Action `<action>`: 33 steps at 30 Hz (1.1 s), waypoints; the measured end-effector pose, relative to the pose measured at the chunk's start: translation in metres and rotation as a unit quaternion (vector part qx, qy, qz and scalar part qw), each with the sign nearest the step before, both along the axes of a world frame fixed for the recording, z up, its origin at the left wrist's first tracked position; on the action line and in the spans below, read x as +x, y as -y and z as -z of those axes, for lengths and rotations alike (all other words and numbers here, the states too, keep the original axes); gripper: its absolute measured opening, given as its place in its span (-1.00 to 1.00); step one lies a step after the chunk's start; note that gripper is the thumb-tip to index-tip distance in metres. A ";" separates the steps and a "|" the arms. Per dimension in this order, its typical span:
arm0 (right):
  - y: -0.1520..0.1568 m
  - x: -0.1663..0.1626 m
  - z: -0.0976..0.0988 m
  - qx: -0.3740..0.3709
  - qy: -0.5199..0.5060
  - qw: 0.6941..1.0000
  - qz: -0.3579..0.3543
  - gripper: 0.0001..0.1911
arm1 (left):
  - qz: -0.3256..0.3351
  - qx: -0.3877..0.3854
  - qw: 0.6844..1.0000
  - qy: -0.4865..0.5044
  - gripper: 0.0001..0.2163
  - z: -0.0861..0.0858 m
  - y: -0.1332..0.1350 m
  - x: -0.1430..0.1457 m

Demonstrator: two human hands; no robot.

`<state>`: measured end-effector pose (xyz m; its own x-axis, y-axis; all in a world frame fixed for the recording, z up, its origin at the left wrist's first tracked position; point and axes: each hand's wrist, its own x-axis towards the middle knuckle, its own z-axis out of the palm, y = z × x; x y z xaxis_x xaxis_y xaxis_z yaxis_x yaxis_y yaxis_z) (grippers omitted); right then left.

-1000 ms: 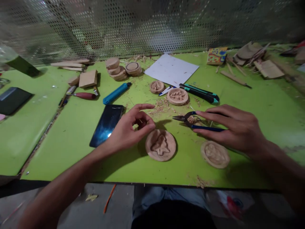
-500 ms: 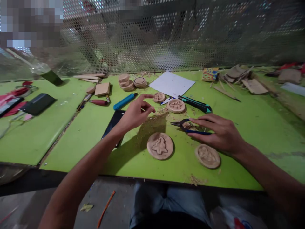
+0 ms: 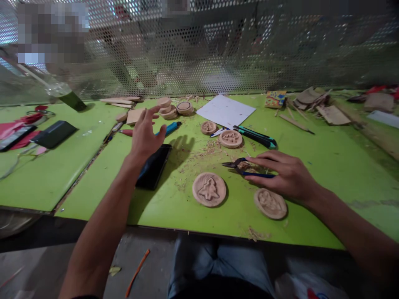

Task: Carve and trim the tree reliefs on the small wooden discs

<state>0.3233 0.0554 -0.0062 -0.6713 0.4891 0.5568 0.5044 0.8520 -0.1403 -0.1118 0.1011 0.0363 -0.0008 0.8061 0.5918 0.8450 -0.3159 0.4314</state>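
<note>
The right hand (image 3: 286,174) lies flat on the blue pliers (image 3: 246,168), just right of the tree disc (image 3: 209,189) — fingers straight, not gripping. The left hand (image 3: 146,135) hangs left of the disc, over the phone (image 3: 154,166) — fingers spread, holding nothing. Lifting the pliers would need curled fingers.

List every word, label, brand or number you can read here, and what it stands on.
No text can be read.
Patterned box at the back: print too blurred to read.
White sheet: looks blank.
Phone: screen dark.
Carved wooden disc: a tree figure, no letters.
Pliers under the right hand: no mark legible.
</note>
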 end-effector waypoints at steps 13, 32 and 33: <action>-0.004 0.002 0.004 0.002 0.017 1.000 -0.015 -0.63 | 0.051 -0.079 0.994 -0.061 -0.66 0.013 -0.001 0.005; -0.011 0.008 0.010 0.009 0.018 1.000 0.001 -0.62 | -0.027 0.060 0.998 -0.019 -0.65 0.004 -0.001 -0.009; -0.011 0.008 0.010 0.010 0.018 1.000 0.001 -0.62 | -0.030 0.060 0.998 -0.021 -0.65 0.005 -0.002 -0.011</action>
